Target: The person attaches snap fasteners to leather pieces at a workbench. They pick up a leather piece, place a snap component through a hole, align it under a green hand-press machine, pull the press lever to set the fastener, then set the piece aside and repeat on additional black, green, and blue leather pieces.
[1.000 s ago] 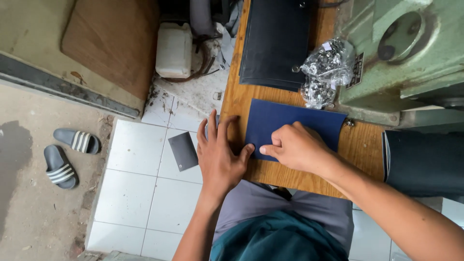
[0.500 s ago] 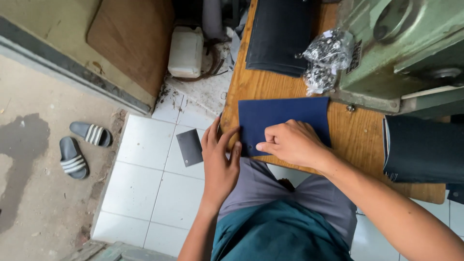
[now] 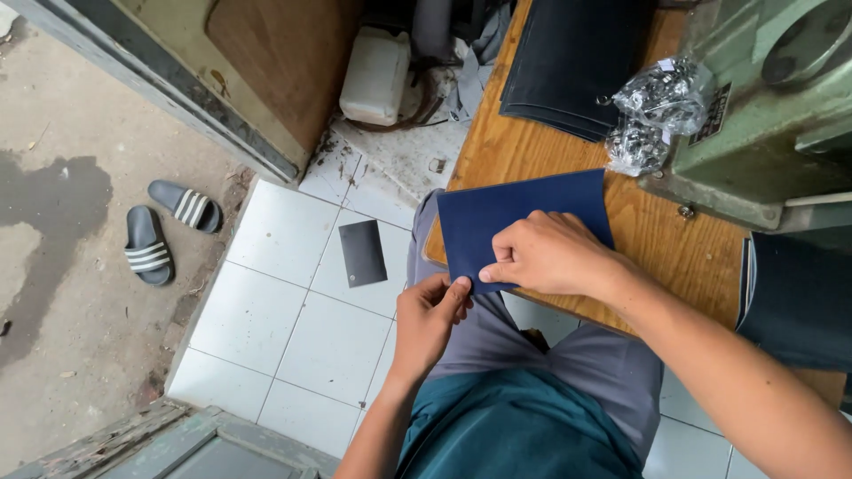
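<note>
Seen from above, head camera looking down at a brown wooden desk [image 3: 674, 257].

Dark blue rectangular sheet of leather-like material [image 3: 519, 217] lying flat on the desk's near edge, long axis running from about 8 o'clock to 2 o'clock, near-left corner overhanging the edge above the lap.

Right hand [image 3: 550, 255] resting on the sheet's near edge, fingers curled and closed, thumb and forefinger pinching that edge at the overhanging corner. Left hand [image 3: 429, 321] just below, at 7 o'clock from the right one, off the desk and over the grey trouser leg [image 3: 568, 355], fingertips bent up to meet the same corner; whether gripping it or only touching, hard to tell. Both hands at the corner, nearly touching each other; right one the nearer to the body of the sheet, which stretches away from them toward 1 o'clock.

Around it: stack of black flat sheets [image 3: 572, 62] at 12 o'clock on the desk; two clear plastic bags of small shiny metal parts [image 3: 657, 106] at 1 o'clock, just beside a green cast-metal machine [image 3: 781, 106]. On the white tiled floor [image 3: 284, 319] at 9 o'clock, a small dark rectangular piece [image 3: 362, 253]; farther left, a pair of dark striped slide sandals [image 3: 164, 231]. White plastic jerrycan [image 3: 377, 75] at 11 o'clock.
</note>
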